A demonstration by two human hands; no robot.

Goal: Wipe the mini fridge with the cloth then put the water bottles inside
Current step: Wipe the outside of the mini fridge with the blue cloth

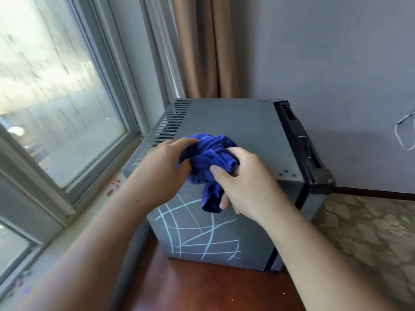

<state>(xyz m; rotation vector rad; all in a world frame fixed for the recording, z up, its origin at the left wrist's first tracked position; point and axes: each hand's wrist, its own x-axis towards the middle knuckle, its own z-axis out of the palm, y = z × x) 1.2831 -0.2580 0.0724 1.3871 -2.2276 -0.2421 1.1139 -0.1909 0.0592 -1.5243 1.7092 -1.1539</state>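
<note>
Two hands hold a blue cloth (211,158) over the near top edge of the fridge (242,126). The left hand (165,169) has its fingers curled round the left side of the bunch. The right hand (242,182) pinches the right side with its thumb on top, and a loose end of cloth hangs down under it. The cloth is all scrunched up. I cannot tell if it touches the fridge.

The fridge is dark grey. It stands on a brown wood top (213,288), close to the window (56,97). Its door (301,142) is on the right side and looks shut. The side that faces us has pale blue lines (195,234) scribbled on it. I see no bottles.

I think the hands are getting the cloth ready to wipe, so the job is only at its start. A lumpy ball cleans badly. It is better to fold the cloth into a flat pad and tuck the loose end in. Then one hand can press the pad flat and rub. The other hand can rest on the fridge so it does not slide on the smooth wood. Wipe the top first, then go down to the lines, in long strokes with a firm push. Take care by the slots (166,131) on the left of the top, since the cloth could snag there.
</note>
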